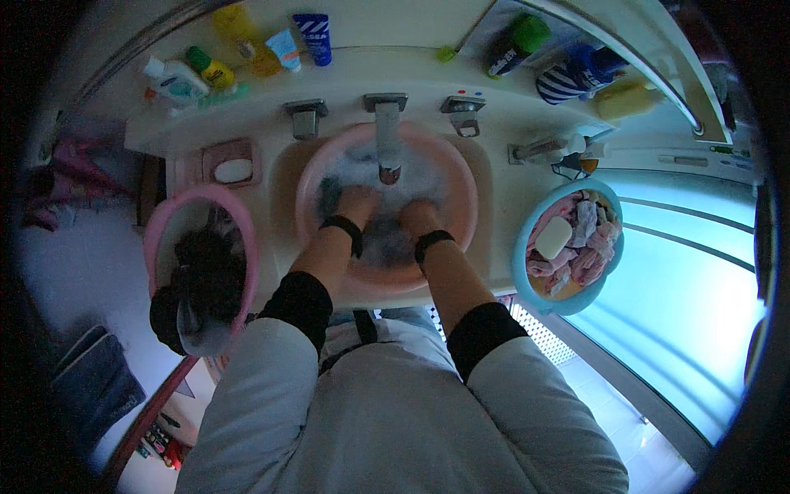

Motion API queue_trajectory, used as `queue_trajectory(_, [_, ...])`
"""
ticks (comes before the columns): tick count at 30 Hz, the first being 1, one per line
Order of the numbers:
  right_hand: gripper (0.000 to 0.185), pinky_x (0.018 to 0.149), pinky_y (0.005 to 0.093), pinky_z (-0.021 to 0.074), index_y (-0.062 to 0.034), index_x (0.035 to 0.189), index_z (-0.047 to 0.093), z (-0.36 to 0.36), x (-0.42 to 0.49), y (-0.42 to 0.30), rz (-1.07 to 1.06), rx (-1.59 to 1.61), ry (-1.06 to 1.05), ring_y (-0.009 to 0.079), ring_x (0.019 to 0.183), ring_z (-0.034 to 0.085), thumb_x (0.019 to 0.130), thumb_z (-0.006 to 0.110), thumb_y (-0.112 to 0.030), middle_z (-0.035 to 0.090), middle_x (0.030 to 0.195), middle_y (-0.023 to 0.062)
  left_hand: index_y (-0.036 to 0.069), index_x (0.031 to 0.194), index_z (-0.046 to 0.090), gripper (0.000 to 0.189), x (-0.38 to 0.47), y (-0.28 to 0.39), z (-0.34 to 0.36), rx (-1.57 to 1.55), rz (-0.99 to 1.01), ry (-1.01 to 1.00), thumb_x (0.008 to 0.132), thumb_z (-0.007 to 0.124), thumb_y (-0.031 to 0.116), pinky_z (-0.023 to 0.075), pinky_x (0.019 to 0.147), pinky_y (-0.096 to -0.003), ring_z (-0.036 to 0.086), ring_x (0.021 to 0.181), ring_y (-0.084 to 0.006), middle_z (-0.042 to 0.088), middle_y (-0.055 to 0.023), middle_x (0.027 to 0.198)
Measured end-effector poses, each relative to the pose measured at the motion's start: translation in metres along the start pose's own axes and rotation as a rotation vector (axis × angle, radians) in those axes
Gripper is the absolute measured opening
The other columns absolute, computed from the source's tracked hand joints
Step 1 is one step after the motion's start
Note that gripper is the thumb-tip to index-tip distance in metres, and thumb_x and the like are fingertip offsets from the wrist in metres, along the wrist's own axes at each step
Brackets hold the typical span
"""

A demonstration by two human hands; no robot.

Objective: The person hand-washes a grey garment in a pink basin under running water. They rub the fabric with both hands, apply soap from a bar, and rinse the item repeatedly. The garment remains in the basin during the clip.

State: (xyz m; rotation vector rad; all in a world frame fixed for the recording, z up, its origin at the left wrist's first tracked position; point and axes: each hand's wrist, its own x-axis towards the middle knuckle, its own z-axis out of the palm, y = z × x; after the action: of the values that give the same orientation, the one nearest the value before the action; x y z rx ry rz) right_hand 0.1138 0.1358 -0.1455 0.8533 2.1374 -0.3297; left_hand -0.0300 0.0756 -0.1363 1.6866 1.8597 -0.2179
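A pink plastic basin (467, 207) filled with sudsy water stands in the washbasin under a metal faucet (387, 126). Both my hands reach down into it. The back of my left hand (361, 202) shows at the left; its fingers are sunk in the suds. My right hand (419, 216) is a little to the right, its fingers hidden too. Dark cloth lies in the water beside and between the hands, and whether either hand grips it cannot be seen. Black bands circle both wrists.
On the left, a pink basin (155, 225) holds dark clothes. On the right, a light-blue basin (523, 272) holds pale clothes and a white soap bar (553, 238). Another soap bar (233, 171) lies in a pink dish. Bottles and tubes line the shelf behind the faucet.
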Motion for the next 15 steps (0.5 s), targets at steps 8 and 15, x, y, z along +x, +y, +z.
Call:
queue_trajectory(8, [0.044, 0.099, 0.044, 0.0356, -0.0027, 0.127, 0.047, -0.004, 0.029, 0.028, -0.235, 0.373, 0.136, 0.0334, 0.115, 0.047, 0.086, 0.051, -0.017, 0.051, 0.122, 0.0212, 0.002, 0.098, 0.06, 0.031, -0.007, 0.039, -0.005, -0.851, -0.248, 0.457, 0.086, 0.053, 0.03, 0.0482, 0.073, -0.0403, 0.057, 0.077, -0.029, 0.058, -0.0157, 0.089])
queue_trajectory(15, [0.025, 0.074, 0.0389, 0.0472, 0.0012, 0.106, 0.057, 0.018, 0.028, 0.047, 0.105, 0.821, 0.422, 0.031, 0.083, 0.061, 0.087, 0.049, -0.013, 0.061, 0.095, 0.0205, 0.011, 0.125, 0.042, 0.046, -0.035, 0.069, 0.007, -2.227, -0.707, -0.005, 0.091, 0.047, 0.041, 0.0489, 0.074, -0.0469, 0.057, 0.081, -0.0263, 0.052, -0.0113, 0.11])
